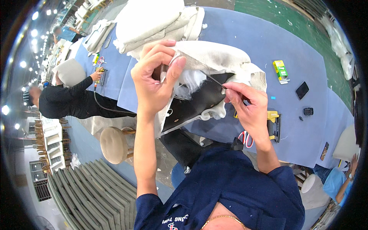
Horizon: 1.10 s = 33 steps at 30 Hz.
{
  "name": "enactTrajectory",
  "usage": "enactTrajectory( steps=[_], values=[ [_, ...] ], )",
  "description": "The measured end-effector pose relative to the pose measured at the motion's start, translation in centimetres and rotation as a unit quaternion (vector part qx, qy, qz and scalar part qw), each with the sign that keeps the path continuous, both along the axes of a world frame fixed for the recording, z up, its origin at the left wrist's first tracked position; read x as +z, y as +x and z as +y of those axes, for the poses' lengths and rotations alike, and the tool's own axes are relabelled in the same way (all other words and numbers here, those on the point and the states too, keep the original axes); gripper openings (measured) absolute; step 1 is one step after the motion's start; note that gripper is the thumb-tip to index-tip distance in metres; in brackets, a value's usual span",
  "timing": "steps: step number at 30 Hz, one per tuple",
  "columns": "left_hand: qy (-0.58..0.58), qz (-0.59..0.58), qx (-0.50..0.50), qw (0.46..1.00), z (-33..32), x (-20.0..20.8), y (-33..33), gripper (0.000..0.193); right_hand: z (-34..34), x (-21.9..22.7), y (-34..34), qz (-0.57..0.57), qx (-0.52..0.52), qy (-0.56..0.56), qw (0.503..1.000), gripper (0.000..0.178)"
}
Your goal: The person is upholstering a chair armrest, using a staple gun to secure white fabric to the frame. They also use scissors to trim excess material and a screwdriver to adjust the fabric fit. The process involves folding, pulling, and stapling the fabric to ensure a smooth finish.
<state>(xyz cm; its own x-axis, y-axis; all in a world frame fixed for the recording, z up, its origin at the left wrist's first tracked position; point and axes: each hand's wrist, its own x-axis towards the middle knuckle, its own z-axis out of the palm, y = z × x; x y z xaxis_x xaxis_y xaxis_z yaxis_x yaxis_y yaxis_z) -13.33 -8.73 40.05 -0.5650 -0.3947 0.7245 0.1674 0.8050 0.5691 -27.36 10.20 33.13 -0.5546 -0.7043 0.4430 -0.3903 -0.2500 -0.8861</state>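
My left hand point(155, 76) is closed on the edge of a beige woven fabric cover point(195, 61) and holds it up. Under the lifted cloth, white fibre stuffing point(188, 85) shows above a black panel point(197, 109) with several small holes. My right hand point(247, 105) pinches a thin dark metal rod point(215, 81), which slants up and left so that its far end reaches the stuffing. The cover, loose and wrinkled, lies around the panel at the table's near edge. Part of the rod inside my right fingers is hidden.
On the blue table point(299, 130) lie a yellow staple gun point(273, 124), red-handled scissors point(246, 138), a green-yellow box point(280, 71), a phone point(302, 90) and a small black case point(308, 111). Folded fabric point(161, 28) is piled beyond. A co-worker point(73, 97) stands left; a round stool point(114, 145) is nearby.
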Motion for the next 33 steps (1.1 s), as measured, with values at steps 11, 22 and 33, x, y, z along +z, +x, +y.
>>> enactTrajectory(
  steps=[11,22,33],
  values=[
    [-0.024,-0.006,-0.007,1.0,1.7,0.3,0.5,0.018,-1.2,1.4,2.1,0.106,-0.082,-0.026,0.991,0.01],
    [-0.086,-0.019,-0.014,0.996,3.3,0.4,1.5,0.017,-0.9,0.8,4.0,-0.029,-0.104,-0.048,0.993,0.011],
    [-0.021,-0.005,-0.061,0.998,5.1,0.1,3.3,0.018,0.0,0.7,2.8,0.013,-0.037,-0.051,0.998,0.013]
  ],
)
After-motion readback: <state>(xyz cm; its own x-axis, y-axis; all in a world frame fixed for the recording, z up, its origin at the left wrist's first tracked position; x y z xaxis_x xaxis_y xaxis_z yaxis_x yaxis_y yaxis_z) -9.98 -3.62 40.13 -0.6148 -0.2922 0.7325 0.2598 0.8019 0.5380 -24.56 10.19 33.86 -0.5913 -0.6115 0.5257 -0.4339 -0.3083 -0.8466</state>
